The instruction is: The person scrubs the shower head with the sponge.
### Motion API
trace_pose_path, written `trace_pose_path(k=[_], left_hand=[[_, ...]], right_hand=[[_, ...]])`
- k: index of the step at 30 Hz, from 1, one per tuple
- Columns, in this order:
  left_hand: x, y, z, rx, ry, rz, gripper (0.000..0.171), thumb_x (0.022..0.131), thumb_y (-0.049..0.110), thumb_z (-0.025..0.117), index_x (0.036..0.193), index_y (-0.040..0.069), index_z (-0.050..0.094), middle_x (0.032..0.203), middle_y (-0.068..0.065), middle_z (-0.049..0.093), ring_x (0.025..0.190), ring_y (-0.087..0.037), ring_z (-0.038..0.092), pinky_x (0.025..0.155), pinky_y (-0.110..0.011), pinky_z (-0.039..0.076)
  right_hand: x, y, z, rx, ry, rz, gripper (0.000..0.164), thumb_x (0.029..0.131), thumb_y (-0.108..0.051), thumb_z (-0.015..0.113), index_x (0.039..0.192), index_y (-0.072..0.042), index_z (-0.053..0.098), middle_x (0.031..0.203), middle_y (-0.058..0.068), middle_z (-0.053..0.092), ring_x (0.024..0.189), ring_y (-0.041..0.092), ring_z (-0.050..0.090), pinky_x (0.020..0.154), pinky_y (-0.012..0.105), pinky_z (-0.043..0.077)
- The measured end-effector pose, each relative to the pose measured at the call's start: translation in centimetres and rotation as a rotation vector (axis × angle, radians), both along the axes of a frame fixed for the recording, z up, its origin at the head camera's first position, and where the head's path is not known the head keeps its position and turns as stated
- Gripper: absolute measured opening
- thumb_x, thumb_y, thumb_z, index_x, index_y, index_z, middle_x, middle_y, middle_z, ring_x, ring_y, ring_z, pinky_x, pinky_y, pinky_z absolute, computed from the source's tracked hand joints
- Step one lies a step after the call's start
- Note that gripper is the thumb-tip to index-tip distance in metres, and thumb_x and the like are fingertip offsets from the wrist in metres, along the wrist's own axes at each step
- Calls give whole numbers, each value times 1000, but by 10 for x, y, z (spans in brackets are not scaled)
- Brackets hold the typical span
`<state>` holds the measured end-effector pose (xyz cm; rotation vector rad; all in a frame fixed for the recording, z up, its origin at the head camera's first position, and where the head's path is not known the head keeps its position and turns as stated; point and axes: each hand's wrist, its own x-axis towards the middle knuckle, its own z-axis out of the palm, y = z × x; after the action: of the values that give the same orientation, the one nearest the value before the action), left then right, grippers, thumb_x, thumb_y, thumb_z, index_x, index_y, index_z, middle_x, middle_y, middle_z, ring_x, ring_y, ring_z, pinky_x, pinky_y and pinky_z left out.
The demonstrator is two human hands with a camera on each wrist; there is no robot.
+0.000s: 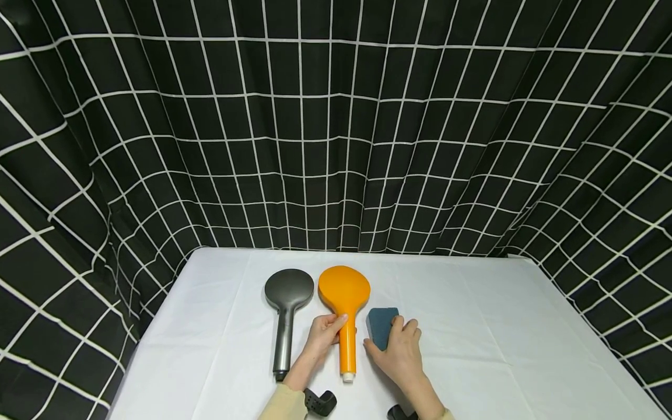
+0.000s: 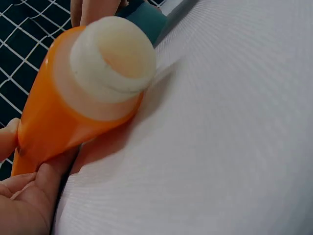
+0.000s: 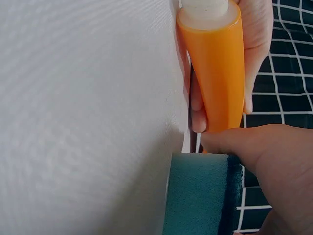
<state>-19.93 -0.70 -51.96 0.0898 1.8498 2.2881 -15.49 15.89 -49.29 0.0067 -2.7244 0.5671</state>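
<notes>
The left hand (image 1: 321,336) holds the orange shower head (image 1: 344,289) by its handle (image 1: 347,350) — thumb above, fingers beneath — probably to keep it steady. Just right of this shower head, the right hand (image 1: 403,354) grasps the blue sponge (image 1: 380,325) between thumb and fingers. Both hands reach forward; a grey shower head (image 1: 289,287) lies left of the orange one.

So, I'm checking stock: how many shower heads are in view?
2: the dark grey shower head lies on the white-covered table; the orange shower head, to its right, is held by its handle in the left hand.
</notes>
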Motion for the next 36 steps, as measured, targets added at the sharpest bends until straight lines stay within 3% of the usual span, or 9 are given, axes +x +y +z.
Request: trace_pose_path(k=[6, 13, 17, 21, 24, 26, 28, 32, 36], left_hand=[[4, 4, 7, -150, 9, 118, 41, 88, 16, 63, 106, -20, 56, 93, -23, 66, 78, -18, 65, 65, -27, 54], [10, 1, 16, -511, 202, 310, 31, 81, 21, 72, 85, -9, 67, 72, -11, 66, 64, -17, 62, 56, -24, 50], [14, -8, 28, -655, 329, 344, 27, 86, 21, 67, 83, -6, 67, 70, -7, 64, 62, -14, 59, 56, -23, 49], [18, -30, 50, -673, 432, 345, 21, 90, 15, 60, 91, -5, 66, 79, -10, 66, 67, -18, 62, 59, -25, 51], [21, -55, 63, -683, 461, 385, 16, 91, 9, 58, 95, -5, 65, 83, -10, 65, 72, -19, 63, 63, -27, 51], [22, -73, 66, -720, 454, 417, 17, 90, 8, 58, 98, -7, 63, 85, -12, 64, 76, -22, 62, 67, -32, 52], [22, -88, 65, -774, 398, 401, 24, 90, 10, 58, 103, -9, 61, 91, -16, 63, 82, -27, 62, 71, -38, 51], [23, -108, 54, -839, 229, 269, 40, 90, 18, 59, 110, -16, 52, 96, -23, 60, 90, -36, 60, 74, -45, 50], [21, -114, 45, -795, 118, 190, 45, 87, 20, 63, 109, -18, 50, 91, -21, 63, 84, -33, 61, 69, -42, 51]], right_hand=[[1, 1, -1, 38, 24, 2, 76, 64, -45, 81, 101, 11, 45, 84, 22, 37, 72, 34, 41, 53, 38, 43], [4, -3, 3, 133, 20, -26, 76, 68, -54, 75, 100, 9, 48, 82, 23, 39, 68, 33, 45, 45, 37, 45], [7, -2, 12, 142, 9, -22, 71, 76, -52, 70, 103, 11, 53, 89, 30, 45, 72, 37, 49, 51, 43, 48], [7, 1, 25, 118, 17, -12, 61, 79, -42, 70, 104, 11, 54, 97, 34, 46, 79, 42, 51, 58, 49, 48], [6, 2, 33, 99, 6, -7, 56, 78, -36, 72, 104, 10, 54, 99, 35, 45, 79, 43, 51, 58, 50, 48], [6, 1, 37, 94, -20, -4, 57, 77, -35, 73, 105, 10, 54, 99, 36, 45, 79, 44, 51, 59, 50, 48], [6, 0, 39, 94, -70, -2, 62, 75, -36, 74, 108, 12, 52, 100, 38, 44, 80, 46, 50, 60, 52, 48], [7, -2, 35, 88, -164, 2, 74, 72, -39, 77, 113, 15, 48, 97, 39, 43, 82, 49, 49, 60, 54, 49], [4, -6, 29, 63, -187, 19, 75, 69, -36, 80, 112, 16, 47, 89, 36, 44, 79, 46, 50, 55, 51, 50]])
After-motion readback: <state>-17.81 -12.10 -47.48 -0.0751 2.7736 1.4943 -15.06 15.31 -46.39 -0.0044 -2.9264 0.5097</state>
